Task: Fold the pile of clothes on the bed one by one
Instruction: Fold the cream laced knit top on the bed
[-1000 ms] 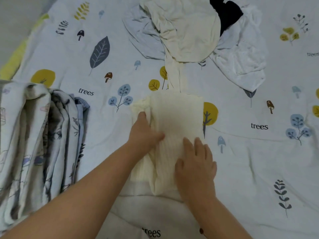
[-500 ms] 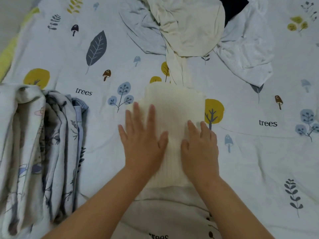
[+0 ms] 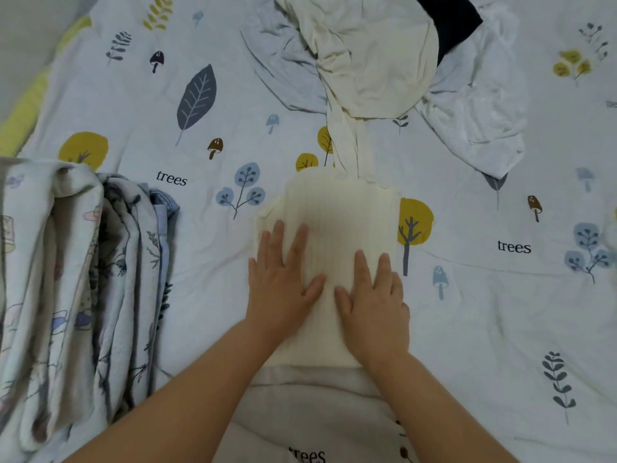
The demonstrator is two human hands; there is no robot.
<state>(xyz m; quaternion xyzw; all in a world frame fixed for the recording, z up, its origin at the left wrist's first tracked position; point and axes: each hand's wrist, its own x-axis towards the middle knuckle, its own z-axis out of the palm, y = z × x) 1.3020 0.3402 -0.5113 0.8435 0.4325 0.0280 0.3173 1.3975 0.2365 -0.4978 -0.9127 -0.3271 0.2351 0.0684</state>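
Both my hands are flat on the folded cream ribbed knit garment, fingers straight and spread, gripping nothing, just pressing. Left hand covers the garment's left side, its outer fingers at or just over the left edge; right hand sits on the right side, near the right edge. Thumbs point inward and almost meet at the middle.

Key relation: the garment's long axis runs away from me, near edge under my wrists, far edge well beyond the fingertips. Fabric is directly under the fingers, not beside them. Neither hand is nearer; they're about level, the left reaching a bit farther up. So I'd judge the next fold goes along that axis, far end to near or the reverse.

The garment lies on the tree-print bedsheet, centre, close to me. The unfolded pile of clothes is farther up the bed, a cream strip from it trailing to the garment's far edge. A bunched patterned blanket is on the left, apart.
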